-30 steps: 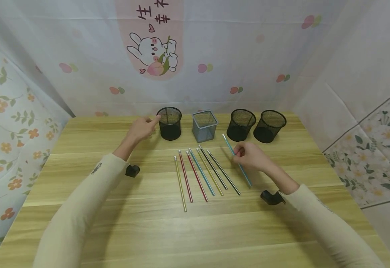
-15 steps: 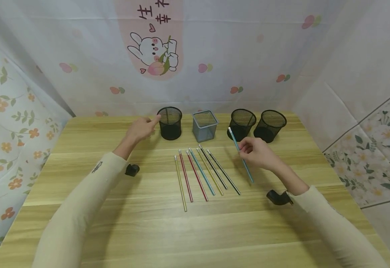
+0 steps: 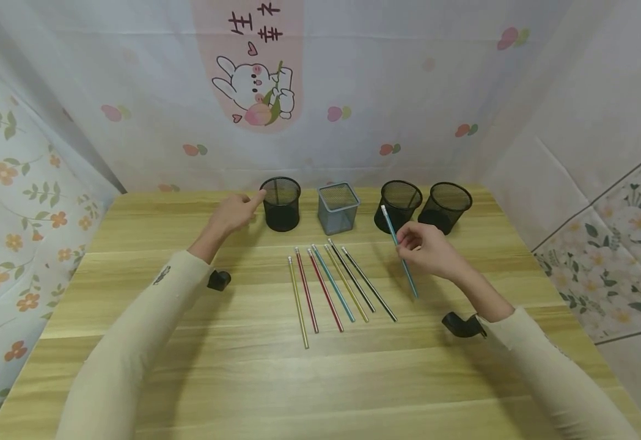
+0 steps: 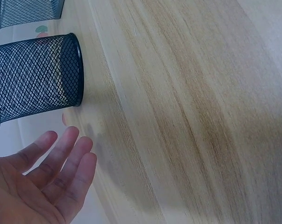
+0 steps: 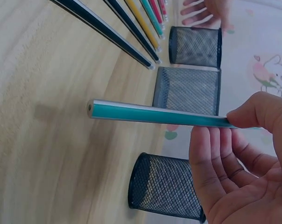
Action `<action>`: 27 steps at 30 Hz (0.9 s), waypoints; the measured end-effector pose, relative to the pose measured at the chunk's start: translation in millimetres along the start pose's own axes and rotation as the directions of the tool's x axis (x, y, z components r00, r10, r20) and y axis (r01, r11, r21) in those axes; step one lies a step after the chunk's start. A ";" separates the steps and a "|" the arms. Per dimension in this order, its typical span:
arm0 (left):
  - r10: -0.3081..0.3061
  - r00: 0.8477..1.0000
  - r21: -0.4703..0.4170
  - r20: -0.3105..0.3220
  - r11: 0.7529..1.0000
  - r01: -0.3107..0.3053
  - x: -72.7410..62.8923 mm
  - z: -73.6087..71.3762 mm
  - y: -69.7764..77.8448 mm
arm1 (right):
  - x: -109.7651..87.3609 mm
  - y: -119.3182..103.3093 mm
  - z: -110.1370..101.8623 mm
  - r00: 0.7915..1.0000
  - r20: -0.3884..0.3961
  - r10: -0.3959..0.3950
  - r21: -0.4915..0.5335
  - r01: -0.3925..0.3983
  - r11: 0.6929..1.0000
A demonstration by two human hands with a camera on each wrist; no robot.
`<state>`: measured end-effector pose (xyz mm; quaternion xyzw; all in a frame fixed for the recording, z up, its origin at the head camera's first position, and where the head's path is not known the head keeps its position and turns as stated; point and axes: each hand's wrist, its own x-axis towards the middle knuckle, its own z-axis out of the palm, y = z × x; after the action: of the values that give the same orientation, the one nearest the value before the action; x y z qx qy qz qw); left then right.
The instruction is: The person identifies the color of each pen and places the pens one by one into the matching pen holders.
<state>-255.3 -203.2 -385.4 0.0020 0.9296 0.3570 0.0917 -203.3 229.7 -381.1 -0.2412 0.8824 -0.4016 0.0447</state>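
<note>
My right hand pinches a blue pencil between thumb and fingertips. The pencil is tilted, its white eraser end up and overlapping a black round mesh cup in the head view. In the right wrist view the pencil's plain end points away from the hand, over the wood. My left hand is beside the leftmost black mesh cup, its index fingertip right at the rim. Its fingers are loosely extended in the left wrist view, with nothing in them.
Several pencils lie side by side mid-table, among them a gold one, a red one and a black one. A grey square mesh cup and another black cup stand along the back, before a printed curtain.
My right hand has carried the blue pencil up and slightly right, toward the black cups, tilting it more upright. The left hand stays at its cup.
</note>
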 end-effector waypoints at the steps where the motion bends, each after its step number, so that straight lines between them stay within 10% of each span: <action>1: -0.001 1.000 -0.004 0.001 1.000 0.001 -0.2 0.4 -0.2 | -0.2 -0.1 -1.0 1.000 -0.003 -0.002 0.002 0.002 1.000; 27: 0.005 1.000 0.034 -0.004 0.999 -0.005 0.9 1.5 -0.1 | -5.1 -3.0 -35.9 0.991 -0.125 -0.043 0.074 0.053 0.996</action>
<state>-255.9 -202.2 -386.7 0.0051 0.9357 0.3415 0.0888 -207.4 254.9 -355.3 -0.2352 0.8612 -0.4505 -0.0100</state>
